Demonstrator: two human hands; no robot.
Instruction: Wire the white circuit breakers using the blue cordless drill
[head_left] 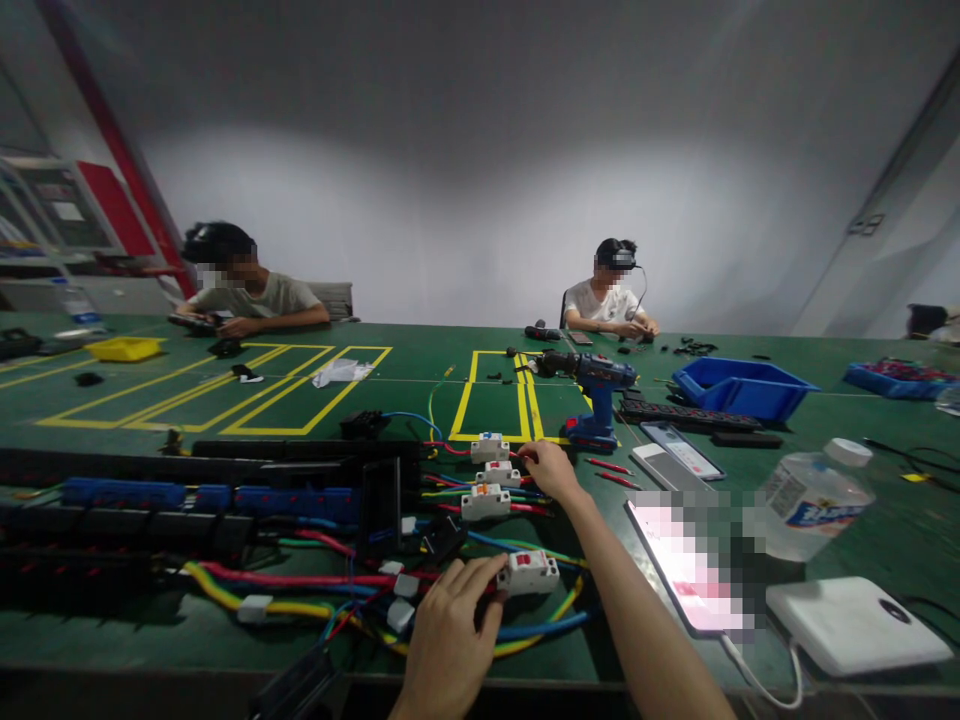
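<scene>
Left hand pinches a boxy white plastic circuit breaker – right hand fingers glossy red wire beside 3 breakers

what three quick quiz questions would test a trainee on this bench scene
1. True or false: the blue drill stands upright on the green table.
2. What does the left hand touch? A) water bottle B) white breaker C) phone
3. Which hand reaches toward the far white breakers?

Key:
1. True.
2. B, the near white breaker.
3. The right hand.
</scene>
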